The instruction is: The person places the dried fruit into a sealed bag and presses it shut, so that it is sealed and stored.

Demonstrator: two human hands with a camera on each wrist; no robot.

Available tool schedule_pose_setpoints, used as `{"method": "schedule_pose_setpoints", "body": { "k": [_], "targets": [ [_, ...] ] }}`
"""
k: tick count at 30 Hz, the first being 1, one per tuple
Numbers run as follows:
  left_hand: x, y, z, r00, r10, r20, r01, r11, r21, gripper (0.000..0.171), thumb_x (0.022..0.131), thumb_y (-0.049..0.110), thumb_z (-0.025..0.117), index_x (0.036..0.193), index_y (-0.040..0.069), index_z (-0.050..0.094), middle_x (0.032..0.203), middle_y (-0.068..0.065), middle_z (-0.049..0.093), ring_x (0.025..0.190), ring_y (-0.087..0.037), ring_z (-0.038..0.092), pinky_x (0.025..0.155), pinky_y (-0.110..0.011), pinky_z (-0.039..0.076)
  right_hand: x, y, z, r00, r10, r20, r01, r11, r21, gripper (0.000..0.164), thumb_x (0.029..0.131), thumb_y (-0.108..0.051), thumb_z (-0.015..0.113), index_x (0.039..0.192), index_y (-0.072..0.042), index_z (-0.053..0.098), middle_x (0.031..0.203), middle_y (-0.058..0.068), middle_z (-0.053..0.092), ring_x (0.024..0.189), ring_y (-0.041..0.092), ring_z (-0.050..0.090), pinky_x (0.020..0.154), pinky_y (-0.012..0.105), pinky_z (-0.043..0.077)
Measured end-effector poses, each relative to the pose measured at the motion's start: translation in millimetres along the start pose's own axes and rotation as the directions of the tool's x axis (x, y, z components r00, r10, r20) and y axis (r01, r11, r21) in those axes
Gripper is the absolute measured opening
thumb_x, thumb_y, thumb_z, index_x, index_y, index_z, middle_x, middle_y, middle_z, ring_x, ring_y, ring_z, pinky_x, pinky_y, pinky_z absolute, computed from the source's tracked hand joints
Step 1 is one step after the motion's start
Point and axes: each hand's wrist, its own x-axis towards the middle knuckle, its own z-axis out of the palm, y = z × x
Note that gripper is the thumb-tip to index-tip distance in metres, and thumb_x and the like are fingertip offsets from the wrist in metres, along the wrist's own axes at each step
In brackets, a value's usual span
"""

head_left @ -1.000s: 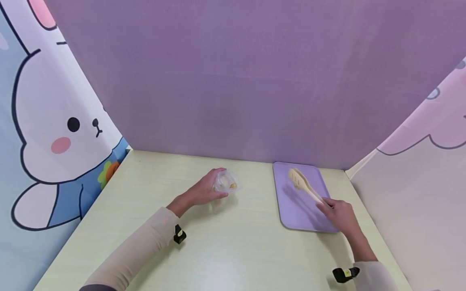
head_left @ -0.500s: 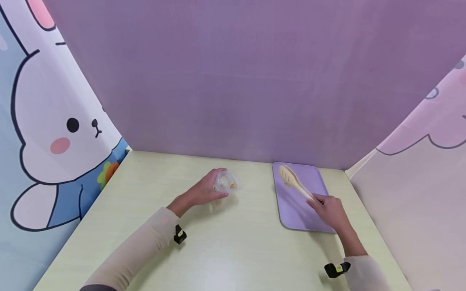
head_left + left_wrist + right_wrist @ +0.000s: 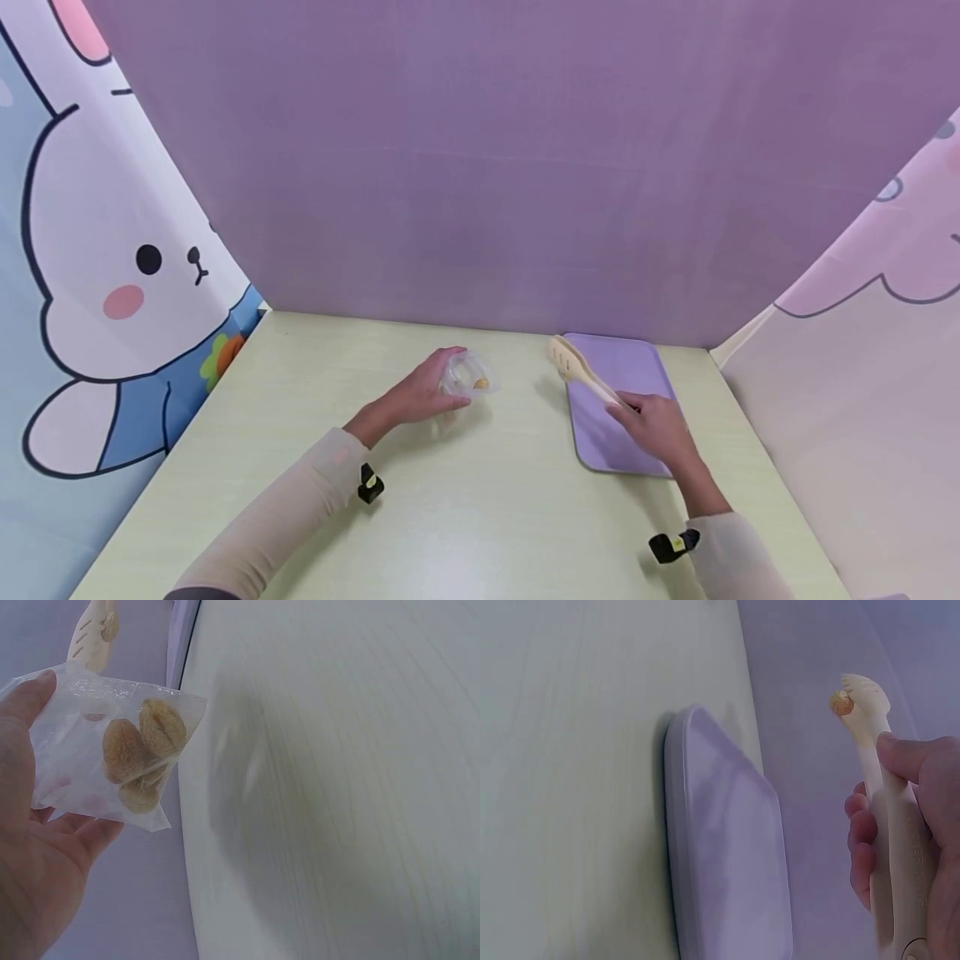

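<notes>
My left hand [image 3: 423, 392] holds a clear plastic bag [image 3: 79, 742] above the table, thumb at one side and fingers at the other. Inside the bag lie several brown, wrinkled, walnut-like pieces [image 3: 124, 750]. My right hand [image 3: 660, 429] grips beige tongs [image 3: 588, 382] by their handles, with fingers and thumb on opposite arms. Between the tong tips sits a small, ridged, golden-brown piece [image 3: 841, 703], seen in the right wrist view. The tong tips are just past the left edge of the purple tray [image 3: 626, 362], to the right of the bag.
The tray lies on the right of the pale table [image 3: 465, 508], near the back wall. A purple wall [image 3: 480, 167] rises behind, and printed cloth panels [image 3: 97, 250] stand at both sides. A small black camera is worn at each wrist.
My right hand has moved left with the tongs, taking their tips from over the tray past its left edge. The left hand and the bag have stayed in place.
</notes>
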Motion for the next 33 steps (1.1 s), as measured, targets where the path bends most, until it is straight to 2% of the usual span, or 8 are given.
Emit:
{"method": "schedule_pose_setpoints", "body": {
  "k": [8,17,24,33],
  "targets": [
    [1.2,0.5,1.0,1.0,-0.007,0.005,0.007,1.0,-0.006,0.085,0.086,0.029,0.08,0.156,0.011,0.034,0.144,-0.012,0.049,0.117,-0.024,0.055,0.101,-0.047,0.048,9.8,-17.4,11.5,1.0,-0.029,0.006,0.029,0.996,0.081,0.026,0.092,-0.023,0.074,0.113,-0.009,0.078,0.06,-0.008,0.055,0.056,0.007,0.041,0.053,0.025,0.036],
    [2.1,0.0,3.1,1.0,-0.006,0.006,0.006,1.0,0.012,0.087,0.086,0.03,0.079,0.156,0.01,0.032,0.146,-0.014,0.049,0.122,-0.026,0.054,0.105,-0.049,0.047,19.4,-41.7,23.5,0.997,-0.071,-0.026,0.073,0.989,0.129,0.024,0.092,-0.02,0.074,0.112,-0.008,0.079,0.059,-0.008,0.055,0.054,0.002,0.039,0.051,0.023,0.035],
    [2.7,-0.2,3.4,1.0,0.0,0.004,0.0,1.0,0.015,0.086,0.086,0.03,0.079,0.156,0.009,0.033,0.148,-0.015,0.048,0.127,-0.028,0.053,0.109,-0.052,0.044,27.4,-61.3,28.7,0.997,-0.072,-0.031,0.077,0.981,0.179,0.029,0.091,-0.019,0.075,0.114,-0.002,0.077,0.063,-0.002,0.065,0.055,0.004,0.042,0.05,0.022,0.038],
    [2.8,0.6,3.5,1.0,-0.006,0.006,0.006,1.0,0.007,0.085,0.086,0.03,0.079,0.155,0.01,0.033,0.141,-0.012,0.051,0.117,-0.024,0.055,0.102,-0.048,0.048,36.4,-81.3,34.3,0.995,-0.095,-0.026,0.098,0.98,0.176,0.029,0.091,-0.024,0.075,0.113,-0.007,0.078,0.065,-0.002,0.066,0.059,0.009,0.048,0.055,0.023,0.041]
  ]
}}
